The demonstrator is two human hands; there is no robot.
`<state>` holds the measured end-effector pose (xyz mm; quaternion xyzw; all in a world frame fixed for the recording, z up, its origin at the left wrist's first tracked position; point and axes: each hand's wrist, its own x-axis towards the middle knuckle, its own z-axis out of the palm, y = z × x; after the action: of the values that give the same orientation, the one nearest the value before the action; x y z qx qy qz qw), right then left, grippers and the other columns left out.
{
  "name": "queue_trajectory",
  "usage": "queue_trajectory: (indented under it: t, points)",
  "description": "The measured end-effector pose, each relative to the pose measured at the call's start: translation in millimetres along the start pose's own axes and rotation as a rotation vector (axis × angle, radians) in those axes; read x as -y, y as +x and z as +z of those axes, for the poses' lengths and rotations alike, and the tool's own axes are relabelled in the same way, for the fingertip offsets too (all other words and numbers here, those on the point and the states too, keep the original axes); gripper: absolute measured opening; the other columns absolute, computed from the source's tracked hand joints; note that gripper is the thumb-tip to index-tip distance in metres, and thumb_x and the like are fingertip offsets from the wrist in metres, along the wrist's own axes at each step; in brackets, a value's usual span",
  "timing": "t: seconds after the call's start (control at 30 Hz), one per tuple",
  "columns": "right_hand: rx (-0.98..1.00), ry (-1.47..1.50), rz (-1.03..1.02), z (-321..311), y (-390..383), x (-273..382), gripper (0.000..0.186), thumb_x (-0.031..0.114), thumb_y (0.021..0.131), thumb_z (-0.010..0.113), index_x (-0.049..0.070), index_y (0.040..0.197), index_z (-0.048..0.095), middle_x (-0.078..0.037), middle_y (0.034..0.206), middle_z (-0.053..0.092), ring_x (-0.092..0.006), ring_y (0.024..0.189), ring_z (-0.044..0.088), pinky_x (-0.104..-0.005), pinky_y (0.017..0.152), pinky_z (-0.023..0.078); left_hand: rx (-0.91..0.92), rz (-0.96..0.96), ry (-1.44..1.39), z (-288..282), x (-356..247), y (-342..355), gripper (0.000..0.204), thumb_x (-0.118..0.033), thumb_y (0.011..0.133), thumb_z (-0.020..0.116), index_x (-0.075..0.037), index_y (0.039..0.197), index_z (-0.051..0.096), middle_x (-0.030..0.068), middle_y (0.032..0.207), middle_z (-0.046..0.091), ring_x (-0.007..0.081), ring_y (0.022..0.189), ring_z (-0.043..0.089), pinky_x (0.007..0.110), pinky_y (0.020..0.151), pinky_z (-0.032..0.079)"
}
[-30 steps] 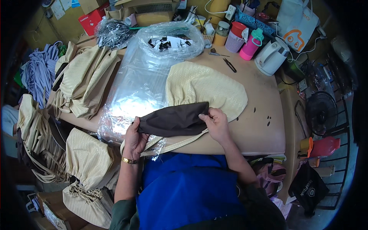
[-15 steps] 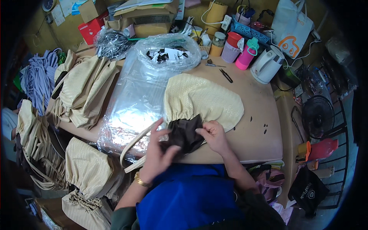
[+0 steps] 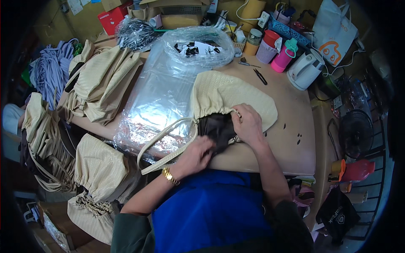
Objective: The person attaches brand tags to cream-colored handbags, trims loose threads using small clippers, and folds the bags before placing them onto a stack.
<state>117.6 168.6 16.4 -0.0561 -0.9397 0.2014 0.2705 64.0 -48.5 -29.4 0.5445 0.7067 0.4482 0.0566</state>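
A cream woven bag [image 3: 236, 92] lies on the table in front of me, its gathered mouth toward me. Dark brown lining [image 3: 217, 128] spills out of that mouth. My right hand [image 3: 249, 124] is closed, pinching the gathered rim at the right side of the mouth. Low on the lining, my left hand [image 3: 197, 156] has its fingers curled in on the dark cloth; the fingertips are partly blurred. A cream strap [image 3: 166, 135] loops out from the bag to the left, passing beside my left hand.
Clear plastic sheeting [image 3: 147, 92] covers the table's left part. Cream bags [image 3: 101, 80] are piled beyond it, and another cream bag [image 3: 99, 164] hangs below the left edge. Thread snips [image 3: 260, 76], a pink bottle [image 3: 284, 57] and a white kettle [image 3: 306, 69] stand or lie at the back right.
My right hand has moved up to the gathered rim. My left hand, spread before, has come down and curled onto the lining. The whole view has shifted slightly.
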Motion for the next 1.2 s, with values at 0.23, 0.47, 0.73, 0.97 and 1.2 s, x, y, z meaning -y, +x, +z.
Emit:
queue_trajectory:
  t: [0.23,0.47,0.73,0.97,1.2]
  points:
    - [-0.179,0.108,-0.257,-26,12,64,0.013,0.003,0.078,0.064,0.002,0.091,0.063,-0.014,0.08,0.058,-0.0334,0.074,0.057,-0.0422,0.066,0.047,0.345,0.194,0.308,-5,40,84,0.026,-0.018,0.093,0.054,-0.002,0.111,0.063,0.0215,0.117,0.064,0.0367,0.108,0.06,0.043,0.088,0.047]
    - [-0.253,-0.03,-0.476,-13,-1,81,0.02,0.003,0.072,0.068,0.004,0.092,0.066,-0.011,0.08,0.056,-0.0292,0.074,0.055,-0.039,0.067,0.046,0.545,-0.32,0.339,29,59,121,0.027,-0.022,0.093,0.053,-0.006,0.109,0.066,0.0189,0.111,0.066,0.0352,0.105,0.062,0.043,0.093,0.047]
    - [0.057,0.024,-0.279,-18,-19,23,0.014,0.01,0.077,0.069,0.008,0.091,0.066,-0.009,0.096,0.058,-0.028,0.094,0.056,-0.0412,0.084,0.043,0.562,-0.283,0.43,-15,-40,59,0.025,-0.023,0.095,0.053,-0.006,0.104,0.068,0.0178,0.109,0.068,0.0334,0.106,0.065,0.04,0.092,0.05]
    - [0.578,0.429,0.0,-30,-15,-13,0.032,0.02,0.084,0.072,0.007,0.112,0.066,-0.014,0.126,0.058,-0.0327,0.119,0.053,-0.0442,0.103,0.039,0.404,-0.638,-0.052,-82,-56,-22,0.037,-0.026,0.086,0.072,-0.002,0.113,0.063,0.0135,0.116,0.066,0.0284,0.108,0.064,0.041,0.091,0.049]
    - [0.068,-0.097,0.317,2,98,-111,0.053,0.044,0.094,0.057,0.006,0.131,0.054,-0.022,0.135,0.054,-0.0371,0.126,0.05,-0.0454,0.105,0.04,0.076,-0.293,0.608,12,-33,-53,0.034,-0.02,0.081,0.068,-0.007,0.111,0.058,0.011,0.094,0.06,0.0295,0.088,0.059,0.041,0.076,0.045]
